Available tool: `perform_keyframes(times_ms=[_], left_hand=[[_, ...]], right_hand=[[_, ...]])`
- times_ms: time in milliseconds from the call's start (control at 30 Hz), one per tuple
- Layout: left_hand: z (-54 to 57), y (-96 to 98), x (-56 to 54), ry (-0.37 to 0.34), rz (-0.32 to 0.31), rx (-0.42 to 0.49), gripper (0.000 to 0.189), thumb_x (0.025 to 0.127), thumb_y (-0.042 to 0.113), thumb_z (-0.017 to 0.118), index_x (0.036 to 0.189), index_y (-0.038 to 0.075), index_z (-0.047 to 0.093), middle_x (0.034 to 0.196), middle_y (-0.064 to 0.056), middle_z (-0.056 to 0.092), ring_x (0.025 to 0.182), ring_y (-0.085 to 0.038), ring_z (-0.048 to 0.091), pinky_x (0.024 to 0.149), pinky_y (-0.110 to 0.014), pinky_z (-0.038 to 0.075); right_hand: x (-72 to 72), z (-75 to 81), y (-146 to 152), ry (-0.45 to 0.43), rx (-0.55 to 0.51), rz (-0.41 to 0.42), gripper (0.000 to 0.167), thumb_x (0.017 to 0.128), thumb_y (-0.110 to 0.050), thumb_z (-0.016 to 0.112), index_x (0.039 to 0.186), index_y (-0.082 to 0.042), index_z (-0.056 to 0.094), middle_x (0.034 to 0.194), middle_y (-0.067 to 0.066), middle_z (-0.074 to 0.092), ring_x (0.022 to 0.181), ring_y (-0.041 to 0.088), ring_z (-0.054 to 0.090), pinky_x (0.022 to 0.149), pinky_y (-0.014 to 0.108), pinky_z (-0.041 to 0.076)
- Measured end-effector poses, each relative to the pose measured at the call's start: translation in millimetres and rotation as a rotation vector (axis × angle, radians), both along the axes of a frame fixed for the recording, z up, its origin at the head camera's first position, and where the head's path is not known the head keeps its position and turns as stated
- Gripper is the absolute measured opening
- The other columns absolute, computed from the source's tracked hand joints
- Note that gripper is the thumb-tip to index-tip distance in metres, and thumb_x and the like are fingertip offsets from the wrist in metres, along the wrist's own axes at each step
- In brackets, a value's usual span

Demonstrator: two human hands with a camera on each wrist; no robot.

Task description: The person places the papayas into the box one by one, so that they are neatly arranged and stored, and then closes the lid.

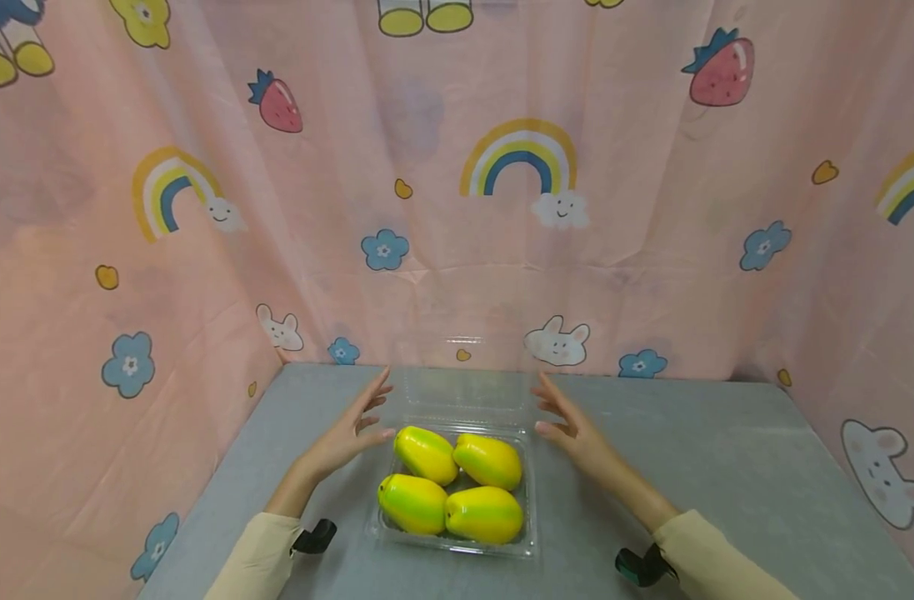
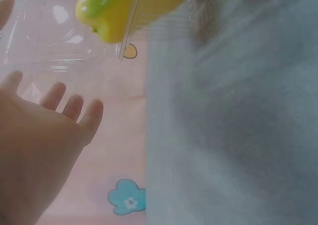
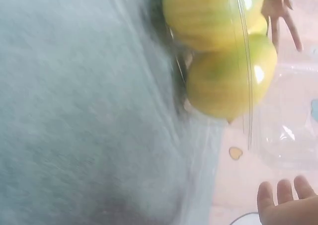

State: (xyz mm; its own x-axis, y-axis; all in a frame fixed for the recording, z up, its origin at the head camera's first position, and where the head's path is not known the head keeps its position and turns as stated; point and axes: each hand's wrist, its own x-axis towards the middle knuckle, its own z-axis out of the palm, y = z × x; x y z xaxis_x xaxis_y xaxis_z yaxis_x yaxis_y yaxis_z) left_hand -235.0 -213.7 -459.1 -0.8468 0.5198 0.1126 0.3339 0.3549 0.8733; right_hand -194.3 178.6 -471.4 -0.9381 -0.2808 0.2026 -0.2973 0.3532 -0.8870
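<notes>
A clear plastic clamshell box (image 1: 532,508) sits on the grey table with its transparent lid (image 1: 464,390) raised at the back. Inside lie several glossy yellow-green fruits (image 1: 485,515), shaped like mangoes or papayas, in two rows. My left hand (image 1: 352,435) hovers at the left of the box near the lid, fingers spread and holding nothing. On the opposite side my right hand (image 1: 572,427) is held likewise, its fingers apart and free. In both wrist views the fingers stand away from the lid, and the fruits (image 3: 231,78) show through the box's wall.
The grey tabletop (image 1: 689,467) extends to both sides of the box. A pink patterned curtain (image 1: 621,275) hangs behind the table and along its sides. A black strap mount (image 1: 316,537) is on the left wrist, another (image 1: 642,567) on the right.
</notes>
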Motion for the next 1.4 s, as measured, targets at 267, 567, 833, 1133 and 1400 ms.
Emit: perform_keyframes(times_ms=[267,567,833,1133,1400], left_hand=[[-7.7,-10.3,23.2,-0.021,-0.092,0.068,0.087,0.098,0.029,0.06,0.16,0.029,-0.001,0.169,-0.004,-0.006,0.154,-0.042,-0.005,0.116,-0.074,0.01],[-10.3,-25.6,41.7,-0.071,-0.099,0.046,0.065,0.104,0.05,0.04,0.159,0.035,0.01,0.17,-0.003,-0.005,0.155,-0.038,-0.004,0.116,-0.074,0.011],[-13.7,-34.0,58.7,-0.133,-0.129,0.007,0.058,0.107,0.05,0.018,0.16,0.026,0.011,0.169,-0.011,-0.008,0.152,-0.048,-0.004,0.114,-0.077,0.01],[-22.8,-37.2,63.7,-0.199,-0.158,-0.001,0.063,0.107,0.05,0.013,0.16,0.016,0.014,0.168,-0.015,-0.007,0.152,-0.049,-0.008,0.111,-0.08,0.008],[-30.0,-35.0,67.0,-0.29,-0.092,-0.083,0.06,0.105,0.033,0.044,0.159,0.025,0.019,0.169,-0.011,0.0,0.153,-0.047,0.0,0.113,-0.078,0.013]], right_hand=[[24.4,0.3,-2,-0.038,-0.05,0.073,0.069,0.104,-0.034,0.046,0.161,-0.021,0.009,0.166,0.022,0.014,0.145,0.051,0.026,0.11,0.077,0.022],[49.4,-1.9,-2,-0.119,-0.062,0.132,0.067,0.106,-0.042,0.033,0.16,-0.014,0.005,0.166,0.024,0.009,0.146,0.055,0.022,0.111,0.076,0.023],[64.4,-7.0,-2,-0.233,-0.059,0.139,0.06,0.107,-0.039,0.03,0.161,-0.02,0.01,0.168,0.016,0.004,0.148,0.055,0.017,0.11,0.08,0.014],[75.1,-14.2,-7,-0.362,-0.057,0.068,0.055,0.105,-0.036,0.029,0.159,-0.028,0.019,0.168,0.01,0.008,0.149,0.053,0.018,0.109,0.082,0.008],[78.7,-25.9,-14,-0.441,-0.065,0.044,0.067,0.101,-0.036,0.05,0.159,-0.029,0.017,0.168,0.014,0.006,0.147,0.053,0.021,0.11,0.074,0.028]])
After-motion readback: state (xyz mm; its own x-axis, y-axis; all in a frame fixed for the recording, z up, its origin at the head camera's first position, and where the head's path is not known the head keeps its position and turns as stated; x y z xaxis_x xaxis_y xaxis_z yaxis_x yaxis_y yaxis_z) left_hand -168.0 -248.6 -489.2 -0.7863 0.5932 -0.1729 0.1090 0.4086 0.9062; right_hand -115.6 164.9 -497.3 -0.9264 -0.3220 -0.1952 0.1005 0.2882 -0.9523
